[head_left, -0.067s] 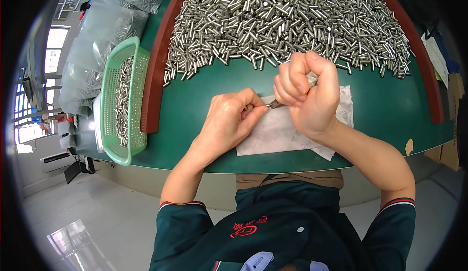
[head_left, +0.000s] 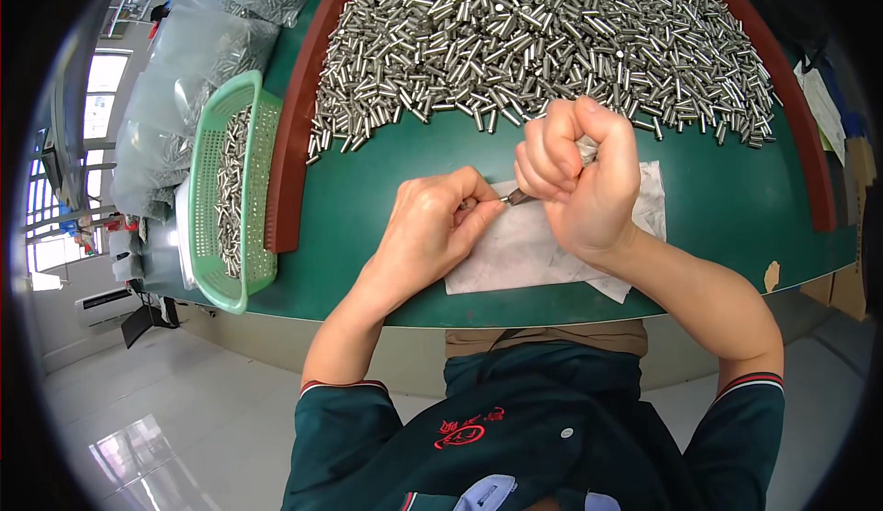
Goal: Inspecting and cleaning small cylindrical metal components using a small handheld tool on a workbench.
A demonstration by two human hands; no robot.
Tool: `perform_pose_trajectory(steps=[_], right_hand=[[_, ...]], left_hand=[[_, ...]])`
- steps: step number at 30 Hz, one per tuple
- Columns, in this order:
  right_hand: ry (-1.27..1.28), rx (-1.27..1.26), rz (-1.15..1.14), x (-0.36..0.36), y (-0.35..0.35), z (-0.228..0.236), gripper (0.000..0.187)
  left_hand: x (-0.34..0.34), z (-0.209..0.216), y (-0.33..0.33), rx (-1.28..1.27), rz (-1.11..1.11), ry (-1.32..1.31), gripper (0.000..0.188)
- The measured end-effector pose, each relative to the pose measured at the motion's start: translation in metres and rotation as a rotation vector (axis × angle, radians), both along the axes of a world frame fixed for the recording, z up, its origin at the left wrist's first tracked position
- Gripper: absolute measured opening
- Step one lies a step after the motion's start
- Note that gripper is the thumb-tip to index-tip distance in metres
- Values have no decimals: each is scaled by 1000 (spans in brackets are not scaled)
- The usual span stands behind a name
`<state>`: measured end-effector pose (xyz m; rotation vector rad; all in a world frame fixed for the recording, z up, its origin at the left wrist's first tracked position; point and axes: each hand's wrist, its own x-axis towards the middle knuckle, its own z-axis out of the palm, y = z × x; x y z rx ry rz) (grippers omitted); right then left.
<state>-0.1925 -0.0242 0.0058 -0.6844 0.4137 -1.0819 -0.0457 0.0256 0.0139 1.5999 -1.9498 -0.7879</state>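
Observation:
My left hand (head_left: pixel 432 217) pinches a small metal pin (head_left: pixel 505 199) between thumb and forefinger; the fingers hide most of it. My right hand (head_left: pixel 581 175) is closed in a fist round a hand tool (head_left: pixel 519 196). Its dark, narrow metal tip points left and meets the pin's end, and a pale, wrapped-looking part of the handle shows at the top of the fist. What kind of tool it is I cannot make out. Both hands are over a smudged white paper sheet (head_left: pixel 497 263) on the green tabletop (head_left: pixel 368 166).
Beyond my hands lies a wide heap of shiny metal pins (head_left: pixel 533 42), bordered by dark red rails (head_left: pixel 299 143) at the sides. A light green basket (head_left: pixel 260 152) of pins stands left, with clear plastic bags (head_left: pixel 212 42) of pins behind. A tan scrap (head_left: pixel 772 276) lies near the right edge.

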Motion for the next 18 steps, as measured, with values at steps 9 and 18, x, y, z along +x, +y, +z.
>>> perform_pose_trajectory(steps=[9, 18], right_hand=[[7, -66, -56, 2, 10, -3, 35], [34, 1, -38, 3, 2, 4, 39]], left_hand=[[-3, -2, 2, -20, -6, -7, 13], [-1, -5, 0, -77, -20, -2, 13]])
